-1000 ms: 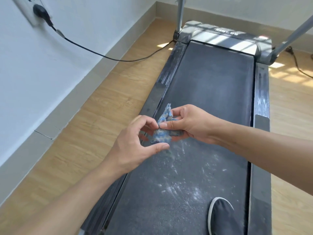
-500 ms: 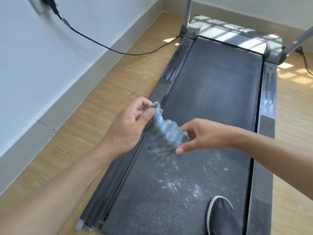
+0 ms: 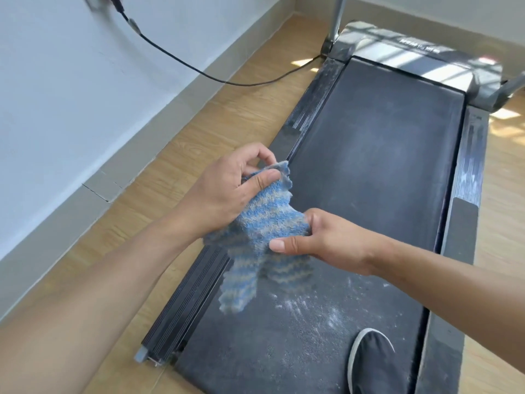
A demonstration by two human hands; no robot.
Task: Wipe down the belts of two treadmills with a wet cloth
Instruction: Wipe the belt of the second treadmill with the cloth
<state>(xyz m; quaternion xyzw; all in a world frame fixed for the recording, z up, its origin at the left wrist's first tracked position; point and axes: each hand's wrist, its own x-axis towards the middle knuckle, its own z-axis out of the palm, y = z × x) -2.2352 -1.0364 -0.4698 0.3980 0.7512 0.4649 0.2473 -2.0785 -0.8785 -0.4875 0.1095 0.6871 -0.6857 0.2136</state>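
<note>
above the near half of the treadmill belt [image 3: 369, 172], both hands held a blue-and-grey striped cloth [image 3: 264, 223] up in the air, clear of the belt surface. the left hand [image 3: 227, 189] gripped the cloth's upper corner, thumb pressed over the fabric and fingers curled behind it, over the belt's left edge. the right hand [image 3: 326, 240] pinched the cloth's lower right part between thumb and curled fingers, so the fabric stretched slantwise between the two hands while loose, blurred folds hung below them. white dust [image 3: 309, 305] lay scattered on the dark belt just beneath the hanging cloth, and a dark shoe with a white sole edge [image 3: 369, 362] stood on the belt near the bottom right. ribbed side rails ran along both sides of the belt, the left rail [image 3: 193, 297] passing under the left forearm. a black power cord [image 3: 199, 69] ran from the white wall across the wooden floor [image 3: 142, 194] toward the treadmill's front housing [image 3: 412, 55].
</note>
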